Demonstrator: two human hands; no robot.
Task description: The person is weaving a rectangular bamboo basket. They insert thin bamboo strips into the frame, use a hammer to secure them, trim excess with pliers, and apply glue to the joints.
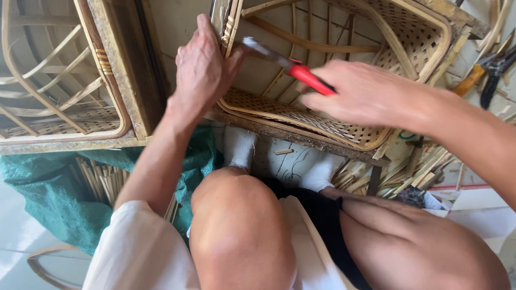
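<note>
Bare knees (242,225) fill bottom centre. Left hand (201,67) clamps rattan frame (301,115) edge, upper centre. Right hand (360,91) closed round red-handled tool (301,72). Frame looks light, stiff; woven panel likely fragile, so hold rim.

The light is soft, even daylight, brightest on the pale floor (16,236) at lower left. Shadows are weak. The right hand (360,91) and hammer (290,64) show motion blur.

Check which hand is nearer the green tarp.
Left. The left hand grips the rattan frame just above the tarp; the right hand, holding the hammer, is farther right.
</note>
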